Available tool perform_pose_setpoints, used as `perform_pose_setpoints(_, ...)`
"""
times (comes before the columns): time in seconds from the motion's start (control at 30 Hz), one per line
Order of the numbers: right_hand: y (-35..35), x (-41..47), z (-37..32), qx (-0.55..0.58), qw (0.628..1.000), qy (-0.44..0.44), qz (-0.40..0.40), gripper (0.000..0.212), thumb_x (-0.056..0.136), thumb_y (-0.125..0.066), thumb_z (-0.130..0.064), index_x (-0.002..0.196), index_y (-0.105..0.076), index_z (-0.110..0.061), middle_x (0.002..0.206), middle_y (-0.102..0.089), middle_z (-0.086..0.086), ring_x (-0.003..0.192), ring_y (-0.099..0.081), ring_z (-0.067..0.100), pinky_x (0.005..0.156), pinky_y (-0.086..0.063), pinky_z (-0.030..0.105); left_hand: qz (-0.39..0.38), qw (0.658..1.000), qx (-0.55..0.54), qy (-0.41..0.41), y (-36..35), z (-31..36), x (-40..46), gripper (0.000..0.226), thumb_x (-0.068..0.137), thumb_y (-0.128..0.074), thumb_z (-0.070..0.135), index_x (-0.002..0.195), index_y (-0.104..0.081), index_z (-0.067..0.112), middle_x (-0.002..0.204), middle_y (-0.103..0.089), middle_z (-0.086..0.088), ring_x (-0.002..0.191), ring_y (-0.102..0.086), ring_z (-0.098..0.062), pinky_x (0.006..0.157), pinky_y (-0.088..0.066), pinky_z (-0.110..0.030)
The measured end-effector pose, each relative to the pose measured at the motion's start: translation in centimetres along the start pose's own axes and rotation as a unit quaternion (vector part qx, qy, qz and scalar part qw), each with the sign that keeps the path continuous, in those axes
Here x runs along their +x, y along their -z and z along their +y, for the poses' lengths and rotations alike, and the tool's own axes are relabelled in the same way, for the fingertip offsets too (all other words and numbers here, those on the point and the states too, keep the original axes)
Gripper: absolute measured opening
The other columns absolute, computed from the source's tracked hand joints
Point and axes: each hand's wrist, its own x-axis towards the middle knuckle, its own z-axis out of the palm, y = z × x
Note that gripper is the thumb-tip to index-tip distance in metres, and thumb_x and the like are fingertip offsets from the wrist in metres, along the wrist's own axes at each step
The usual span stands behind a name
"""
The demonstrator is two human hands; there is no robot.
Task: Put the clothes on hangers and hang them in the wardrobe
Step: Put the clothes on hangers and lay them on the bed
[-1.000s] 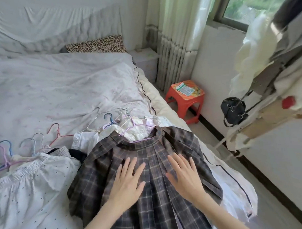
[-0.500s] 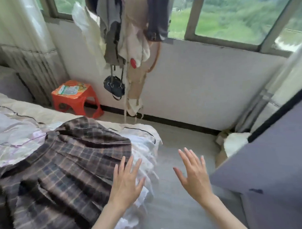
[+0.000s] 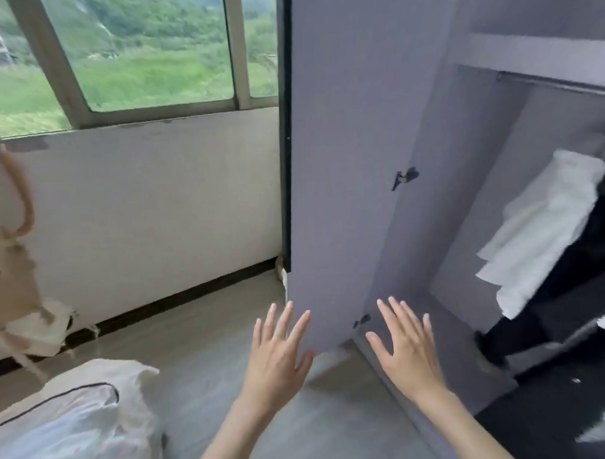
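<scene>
Taking the open wardrobe door (image 3: 346, 159) as the landmark and reading from the left: well to its left, at the picture's edge, beige clothing (image 3: 6, 239) hangs against the wall below the window (image 3: 144, 53), and lower left of the door a corner of pale bedding (image 3: 78, 415) shows. No hanger and no loose garment for the task is in view here; the clothes to be hung are out of frame. Just below the door's bottom edge the left hand (image 3: 276, 354) is raised with fingers spread and straight, holding nothing, and the right hand (image 3: 406, 346) just to the right of it is likewise released and empty. To the right of the door, inside the wardrobe (image 3: 528, 49), a rail (image 3: 556, 83) runs under the shelf, and a white garment (image 3: 541, 228) and a dark garment (image 3: 590, 270) already hang there. Judging by these, the clothes are probably light, soft and limp, so they would sag if pinched by the cloth; the likely sound grip is the hanger's hook or neck, lifted onto the rail left of the white garment.
</scene>
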Motion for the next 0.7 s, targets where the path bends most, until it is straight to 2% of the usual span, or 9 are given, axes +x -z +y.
perform_pose_setpoints(0.13, 3.4, 3.7, 6.1, -0.033, 0.998, -0.051, 0.025, 0.078, 0.081, -0.011, -0.062, 0.145, -0.029, -0.022, 0.152, -0.027, 0.002, 0.142, -0.018, 0.018, 0.115, -0.003, 0.043, -0.013, 0.998, -0.011, -0.052, -2.4, 4.8, 8.3, 0.054, 0.085, -0.036, 0.046, 0.134, -0.042, 0.023, 0.135, -0.051, -0.011, 0.124, -0.046, -0.039, 0.092, -0.042, -0.054)
perform_pose_setpoints(0.37, 7.7, 6.9, 14.4, -0.071, 0.982, -0.150, 0.089, 0.065, 0.087, -0.026, -0.053, 0.136, -0.045, -0.015, 0.138, -0.049, 0.007, 0.131, -0.041, 0.025, 0.105, -0.028, 0.056, -0.054, 0.985, -0.045, -0.155, -6.6, 12.9, 17.5, 0.054, 0.086, -0.036, 0.045, 0.134, -0.041, 0.024, 0.135, -0.051, -0.009, 0.125, -0.046, -0.038, 0.094, -0.041, -0.051)
perform_pose_setpoints(0.43, 8.4, 7.6, 16.3, -0.086, 0.976, -0.177, 0.097, 0.063, 0.088, -0.027, -0.052, 0.135, -0.046, -0.015, 0.137, -0.050, 0.008, 0.130, -0.043, 0.027, 0.104, -0.030, 0.055, -0.073, 0.980, -0.060, -0.177, -7.8, 14.4, 20.1, 0.053, 0.085, -0.036, 0.044, 0.134, -0.041, 0.024, 0.134, -0.051, -0.010, 0.125, -0.046, -0.039, 0.093, -0.041, -0.053)
perform_pose_setpoints(0.57, 9.7, 9.6, 19.6, -0.098, 0.962, -0.235, 0.101, 0.067, 0.087, -0.022, -0.054, 0.138, -0.042, -0.016, 0.142, -0.044, 0.006, 0.135, -0.035, 0.025, 0.108, -0.023, 0.052, -0.103, 0.965, -0.092, -0.222, -9.8, 17.2, 25.1, 0.052, 0.084, -0.036, 0.044, 0.132, -0.041, 0.023, 0.132, -0.053, -0.012, 0.122, -0.048, -0.041, 0.090, -0.045, -0.052)
perform_pose_setpoints(0.63, 10.3, 11.2, 20.9, -0.129, 0.952, -0.254, 0.109, 0.062, 0.087, -0.027, -0.049, 0.133, -0.049, -0.013, 0.135, -0.052, 0.009, 0.129, -0.044, 0.028, 0.102, -0.031, 0.057, -0.113, 0.959, -0.103, -0.240, -10.9, 18.4, 28.0, 0.052, 0.084, -0.036, 0.045, 0.131, -0.042, 0.023, 0.131, -0.054, -0.013, 0.120, -0.049, -0.041, 0.089, -0.046, -0.051)
perform_pose_setpoints(0.7, 10.7, 13.0, 22.2, -0.159, 0.939, -0.281, 0.114, 0.059, 0.086, -0.030, -0.045, 0.128, -0.054, -0.011, 0.129, -0.057, 0.011, 0.124, -0.049, 0.030, 0.097, -0.036, 0.060, -0.125, 0.950, -0.128, -0.256, -11.6, 19.5, 31.1, 0.057, 0.085, -0.033, 0.048, 0.134, -0.044, 0.022, 0.136, -0.049, -0.014, 0.126, -0.043, -0.042, 0.094, -0.042, -0.052)
